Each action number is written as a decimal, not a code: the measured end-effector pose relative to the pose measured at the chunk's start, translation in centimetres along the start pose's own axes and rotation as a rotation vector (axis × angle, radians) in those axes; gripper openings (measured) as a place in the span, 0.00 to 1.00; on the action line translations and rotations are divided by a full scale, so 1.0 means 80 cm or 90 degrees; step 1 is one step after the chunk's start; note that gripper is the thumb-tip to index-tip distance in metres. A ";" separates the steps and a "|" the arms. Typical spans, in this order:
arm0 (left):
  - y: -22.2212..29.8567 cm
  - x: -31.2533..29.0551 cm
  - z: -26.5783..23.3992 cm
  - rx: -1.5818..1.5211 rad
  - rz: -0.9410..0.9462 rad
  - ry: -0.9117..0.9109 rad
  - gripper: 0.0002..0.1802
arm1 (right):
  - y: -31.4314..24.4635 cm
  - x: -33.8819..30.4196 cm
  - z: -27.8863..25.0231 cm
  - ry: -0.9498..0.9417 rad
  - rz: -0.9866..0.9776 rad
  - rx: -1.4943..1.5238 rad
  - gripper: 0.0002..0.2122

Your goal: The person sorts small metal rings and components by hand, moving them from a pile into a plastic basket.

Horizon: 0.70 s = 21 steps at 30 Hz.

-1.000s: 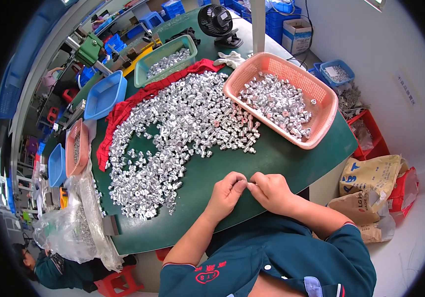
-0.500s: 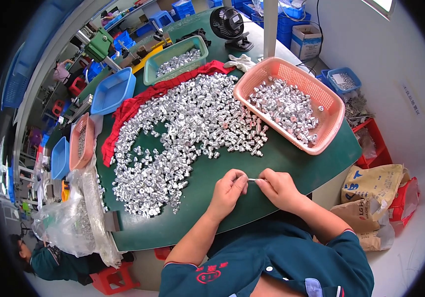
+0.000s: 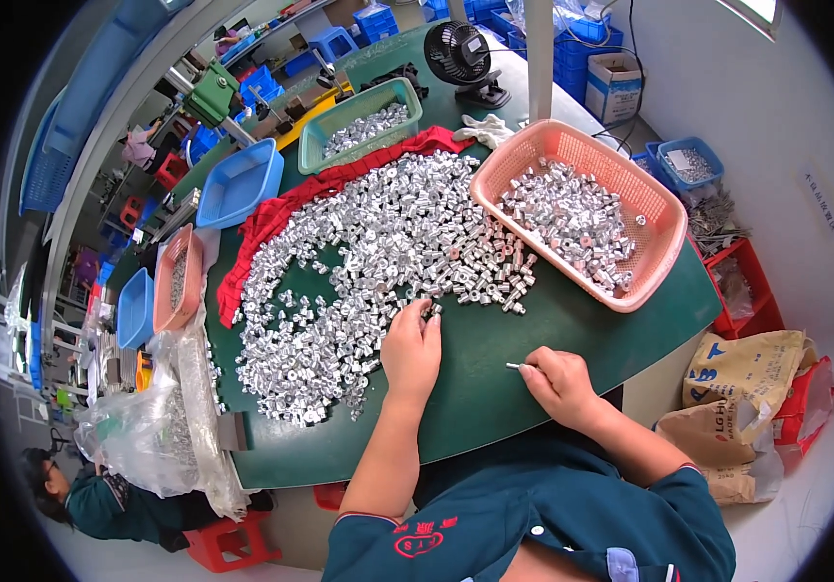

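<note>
A large heap of small silver metal parts [image 3: 378, 223] spreads over the green table [image 3: 475, 427]. At the heap's near edge is my left hand [image 3: 411, 351], thumb and fingers drawn together around a small cylindrical metal part [image 3: 430, 309]; the fingers partly hide it. Closer to the table's front edge, my right hand [image 3: 560, 386] is closed on a thin metal pin [image 3: 514, 366], whose tip sticks out to the left between thumb and forefinger. The hands are well apart.
A pink basket [image 3: 664, 238] of similar parts stands right of the heap. Behind lie a red cloth [image 3: 261, 228], a green basket [image 3: 312, 145], a blue tray [image 3: 242, 184] and a black fan [image 3: 457, 53]. Plastic bags [image 3: 135, 441] hang at the left; a co-worker [image 3: 116, 500] sits beyond them.
My hands were together near the table's front, with a thin pin between them. Now my left hand has moved forward and left to the heap; my right keeps the pin, slightly lower.
</note>
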<state>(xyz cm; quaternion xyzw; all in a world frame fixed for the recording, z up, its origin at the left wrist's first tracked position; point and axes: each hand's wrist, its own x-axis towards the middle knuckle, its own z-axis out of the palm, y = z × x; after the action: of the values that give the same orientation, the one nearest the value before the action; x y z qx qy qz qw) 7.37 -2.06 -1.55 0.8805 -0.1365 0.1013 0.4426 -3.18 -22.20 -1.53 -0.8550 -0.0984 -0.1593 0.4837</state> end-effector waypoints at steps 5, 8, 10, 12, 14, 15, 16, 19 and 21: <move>0.004 -0.003 0.007 0.213 0.035 -0.032 0.12 | -0.002 -0.001 -0.002 -0.005 0.008 0.021 0.06; 0.014 -0.008 0.005 0.197 0.050 -0.086 0.10 | 0.000 -0.001 -0.002 -0.006 0.008 0.022 0.06; 0.019 -0.015 0.005 0.124 0.099 -0.141 0.09 | 0.001 0.000 -0.002 -0.006 0.008 0.022 0.06; 0.028 -0.019 -0.002 -0.073 0.041 -0.235 0.10 | 0.001 -0.001 -0.003 0.001 0.013 0.042 0.06; 0.032 -0.022 -0.011 -0.403 -0.107 -0.402 0.12 | -0.002 0.001 -0.005 0.001 0.042 0.060 0.06; 0.033 -0.021 -0.013 -0.405 -0.108 -0.407 0.12 | -0.004 0.002 -0.007 -0.004 0.065 0.080 0.06; 0.034 -0.021 -0.013 -0.486 -0.150 -0.456 0.12 | -0.006 0.004 -0.009 -0.002 0.070 0.078 0.06; 0.033 -0.025 -0.012 -0.563 -0.181 -0.512 0.13 | -0.015 0.009 -0.011 -0.007 0.065 0.079 0.07; 0.033 -0.027 -0.009 -0.562 -0.165 -0.520 0.13 | -0.017 0.013 -0.011 -0.025 0.042 0.023 0.08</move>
<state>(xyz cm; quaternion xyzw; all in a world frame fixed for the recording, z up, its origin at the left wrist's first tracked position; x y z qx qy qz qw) 4.42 -2.69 0.20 0.5911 -0.2157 -0.3650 0.6862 -2.82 -22.27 0.36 -0.8517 -0.0825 -0.1248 0.5023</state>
